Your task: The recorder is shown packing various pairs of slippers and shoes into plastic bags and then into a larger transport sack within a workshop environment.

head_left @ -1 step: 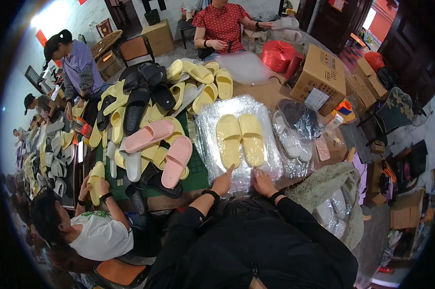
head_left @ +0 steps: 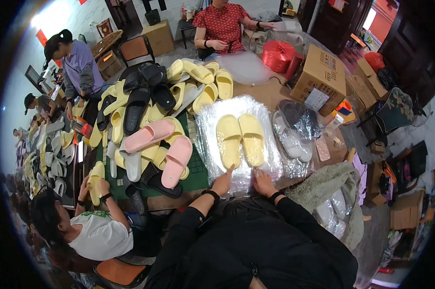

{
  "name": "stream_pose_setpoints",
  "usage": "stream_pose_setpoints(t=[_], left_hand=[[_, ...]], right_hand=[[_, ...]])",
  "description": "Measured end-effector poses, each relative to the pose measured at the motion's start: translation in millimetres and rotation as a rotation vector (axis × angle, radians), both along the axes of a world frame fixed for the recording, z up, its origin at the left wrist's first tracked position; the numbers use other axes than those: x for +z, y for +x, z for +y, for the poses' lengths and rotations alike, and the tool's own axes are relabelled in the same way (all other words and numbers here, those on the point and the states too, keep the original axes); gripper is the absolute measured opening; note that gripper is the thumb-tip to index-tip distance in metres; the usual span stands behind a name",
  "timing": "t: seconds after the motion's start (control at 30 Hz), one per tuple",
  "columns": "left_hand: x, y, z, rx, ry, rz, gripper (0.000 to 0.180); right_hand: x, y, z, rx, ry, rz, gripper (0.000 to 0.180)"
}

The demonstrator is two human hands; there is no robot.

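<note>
Pressing clear plastic sheet (head_left: 237,113) just below yellow slippers (head_left: 240,139): left hand (head_left: 222,183), right hand (head_left: 262,183) apart, flat, clamping nothing. Slippers probably light, soft; film slippery, best pinched at edge.

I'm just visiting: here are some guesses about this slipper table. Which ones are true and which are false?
1. A pair of yellow slippers lies side by side on a clear plastic sheet. True.
2. The left hand holds a pink slipper. False: it rests at the near edge of the plastic sheet, holding nothing; the pink slippers lie apart on the pile.
3. The right hand rests on the plastic sheet near the yellow pair. True.
4. The cardboard box sits on the pile of slippers. False: it stands at the far right of the table, beside a red spool.
5. Both wrists carry dark bands. True.
</note>
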State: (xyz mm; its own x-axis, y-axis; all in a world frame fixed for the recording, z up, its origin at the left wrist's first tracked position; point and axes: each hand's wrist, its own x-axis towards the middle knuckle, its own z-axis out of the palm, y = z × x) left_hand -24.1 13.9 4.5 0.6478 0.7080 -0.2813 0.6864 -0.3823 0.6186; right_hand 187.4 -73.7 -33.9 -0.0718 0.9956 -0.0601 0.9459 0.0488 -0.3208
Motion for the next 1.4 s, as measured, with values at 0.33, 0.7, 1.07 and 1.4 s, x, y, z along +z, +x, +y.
stream_pose_setpoints(t=[0.33, 0.7, 1.07, 1.4], left_hand=[[-7, -4, -1, -0.035, 0.039, -0.021, 0.074], [-20, -6, -4, 0.009, 0.090, -0.159, 0.072], [-18, -7, -1, 0.029, -0.024, -0.071, 0.074], [-32, 17, 5, 0.228, -0.081, -0.265, 0.065]], right_hand=[[10, 3, 20, -0.182, -0.102, 0.161, 0.072], [27, -41, 35, 0.307, -0.014, 0.122, 0.063], [12, -31, 38, 0.241, -0.119, 0.275, 0.053], [41, -23, 26, 0.002, -0.906, 0.916, 0.042]])
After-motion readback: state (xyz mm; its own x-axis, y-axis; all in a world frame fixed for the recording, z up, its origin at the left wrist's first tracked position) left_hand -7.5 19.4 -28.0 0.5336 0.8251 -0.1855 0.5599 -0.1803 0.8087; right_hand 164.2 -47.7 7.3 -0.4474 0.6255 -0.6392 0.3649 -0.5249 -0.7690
